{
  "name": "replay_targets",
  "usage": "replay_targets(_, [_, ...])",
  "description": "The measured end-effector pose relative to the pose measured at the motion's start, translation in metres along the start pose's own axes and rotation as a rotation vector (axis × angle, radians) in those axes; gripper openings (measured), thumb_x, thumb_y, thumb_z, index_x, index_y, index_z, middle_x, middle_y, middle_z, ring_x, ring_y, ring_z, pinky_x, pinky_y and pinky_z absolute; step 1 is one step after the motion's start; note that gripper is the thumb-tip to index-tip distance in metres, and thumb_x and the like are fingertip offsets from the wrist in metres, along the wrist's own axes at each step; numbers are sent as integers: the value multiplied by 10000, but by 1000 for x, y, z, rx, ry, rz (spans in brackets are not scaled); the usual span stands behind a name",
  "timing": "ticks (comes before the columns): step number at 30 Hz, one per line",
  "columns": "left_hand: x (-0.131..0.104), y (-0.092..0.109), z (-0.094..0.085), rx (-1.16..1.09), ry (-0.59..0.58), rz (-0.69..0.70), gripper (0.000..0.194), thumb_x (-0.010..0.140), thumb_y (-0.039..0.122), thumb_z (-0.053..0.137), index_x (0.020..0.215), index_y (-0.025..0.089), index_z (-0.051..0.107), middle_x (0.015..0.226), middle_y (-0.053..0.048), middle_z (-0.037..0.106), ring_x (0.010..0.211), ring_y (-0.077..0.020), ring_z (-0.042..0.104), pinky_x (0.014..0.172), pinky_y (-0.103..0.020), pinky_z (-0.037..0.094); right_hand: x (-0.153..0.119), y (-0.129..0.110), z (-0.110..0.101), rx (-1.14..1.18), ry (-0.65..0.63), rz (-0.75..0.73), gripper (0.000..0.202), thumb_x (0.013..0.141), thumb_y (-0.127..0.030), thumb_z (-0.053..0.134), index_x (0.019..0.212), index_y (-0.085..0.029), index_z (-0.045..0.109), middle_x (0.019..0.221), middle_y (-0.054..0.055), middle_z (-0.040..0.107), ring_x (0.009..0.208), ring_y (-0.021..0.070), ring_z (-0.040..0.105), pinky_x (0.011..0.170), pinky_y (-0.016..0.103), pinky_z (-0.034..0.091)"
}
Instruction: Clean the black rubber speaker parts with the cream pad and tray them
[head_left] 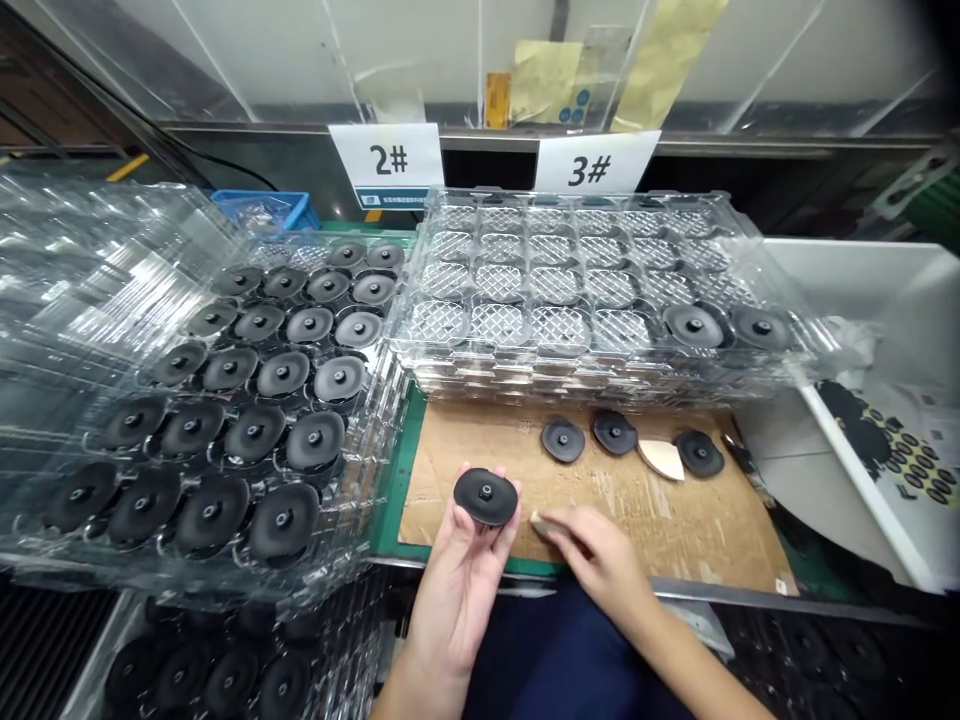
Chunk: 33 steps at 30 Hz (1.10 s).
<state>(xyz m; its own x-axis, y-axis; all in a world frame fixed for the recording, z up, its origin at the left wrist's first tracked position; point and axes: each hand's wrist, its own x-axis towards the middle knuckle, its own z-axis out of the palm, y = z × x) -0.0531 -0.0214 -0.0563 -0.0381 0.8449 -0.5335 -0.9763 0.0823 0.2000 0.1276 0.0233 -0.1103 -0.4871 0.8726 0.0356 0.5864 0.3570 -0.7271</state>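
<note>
My left hand point(466, 560) is closed around the rim of a black rounded disc point(487, 497) with a small stud at its centre, held stud side up above the cardboard sheet point(465, 440). Just right of it, my right hand point(592, 550) is low over the cardboard, fingers curled together. Something pale shows at its fingertips, too small to name. Beyond the hands, three similar discs lie on the cardboard: one on the left point(562, 440), one in the middle point(615, 432) and one on the right point(700, 453). A cream, leaf-shaped piece point(661, 459) lies between the last two.
A clear tray stack point(480, 375) stands behind the cardboard, with two discs in its front right pockets. To the left, another clear tray point(300, 470) holds many discs. A white bin point(862, 480) with black stickers is at right; a blue basket point(300, 212) stands behind.
</note>
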Motion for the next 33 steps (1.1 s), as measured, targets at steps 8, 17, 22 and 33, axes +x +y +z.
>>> replay_targets(8, [-4, -14, 17, 209, -70, -7, 487, 794, 162, 569, 1259, 263, 465, 1185, -78, 611, 1136, -222, 526, 962, -324, 426, 39, -82, -56, 188, 120, -16, 217, 880, -244, 473, 1069, -227, 579, 981, 31, 636, 880, 148, 588, 742, 250, 478])
replay_targets(17, [-12, -29, 28, 434, -16, -29, 571, 678, 286, 697, 1219, 250, 518, 1108, -82, 647, 989, -240, 605, 901, -356, 465, 34, -110, -80, 255, -65, -176, 207, 852, -95, 463, 974, -186, 604, 875, 14, 619, 810, 115, 565, 762, 218, 446])
replay_targets(22, [-13, -30, 39, 474, 21, -69, 440, 645, 211, 726, 1070, 262, 624, 1065, -35, 670, 939, -190, 623, 849, -264, 477, 20, -103, -86, 332, -34, -252, 241, 861, -112, 442, 1057, -155, 575, 888, 53, 617, 804, 135, 569, 746, 243, 471])
replay_targets(33, [-17, -44, 59, 534, 51, -146, 411, 611, 176, 747, 1002, 262, 654, 1044, -17, 685, 950, -169, 619, 804, -216, 486, 5, -86, -111, 339, -85, -224, 222, 855, -100, 459, 1020, -170, 589, 885, 23, 622, 791, 105, 567, 726, 197, 462])
